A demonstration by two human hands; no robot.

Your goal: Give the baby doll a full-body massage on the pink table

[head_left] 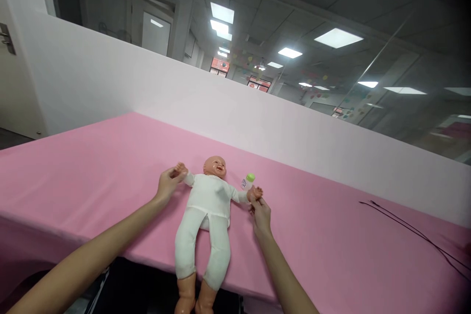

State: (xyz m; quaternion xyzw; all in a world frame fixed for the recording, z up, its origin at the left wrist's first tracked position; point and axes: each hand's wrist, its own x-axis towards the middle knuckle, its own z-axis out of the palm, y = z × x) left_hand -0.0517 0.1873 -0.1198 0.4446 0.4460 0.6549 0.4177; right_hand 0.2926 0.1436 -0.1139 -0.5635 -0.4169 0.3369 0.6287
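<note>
1. Closest in, the doll's (pixel 208 211) bare feet hang off the near edge of the pink table (pixel 91 167), so it lies lengthwise pointing away from the person, head at the far end, face up.
2. The left hand (pixel 168 184) is closed around the doll's one little hand, and the right hand (pixel 260 213) pinches the other, arms spread out sideways.
3. Just past the right hand there's a small bottle with a green cap (pixel 248 181), right beside the doll's arm.
4. Off to the right, well apart, a thin black cord (pixel 412 228) trails across the cloth.
5. Behind it all runs a plain white partition (pixel 257 117), with glass above.
</note>
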